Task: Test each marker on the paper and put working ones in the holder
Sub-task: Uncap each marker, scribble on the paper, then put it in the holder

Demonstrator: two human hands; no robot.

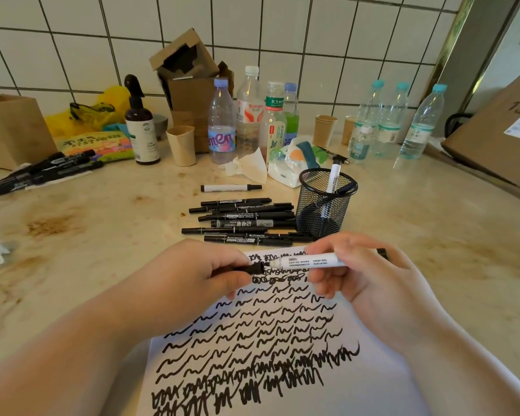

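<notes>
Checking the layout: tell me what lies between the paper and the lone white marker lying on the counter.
The head view shows a pile of black markers lying between the paper and the lone white marker.

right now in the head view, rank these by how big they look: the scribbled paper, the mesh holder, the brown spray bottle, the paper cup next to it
1. paper, largest by far, though nearest the camera
2. mesh holder
3. spray bottle, close to the holder in apparent size but farther back, so that order is unsure
4. paper cup, smallest

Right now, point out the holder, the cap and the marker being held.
holder (324, 205), head view, on its mesh wall.
cap (255, 268), head view, on its black open end.
marker (309, 261), head view, on its white barrel.
</notes>
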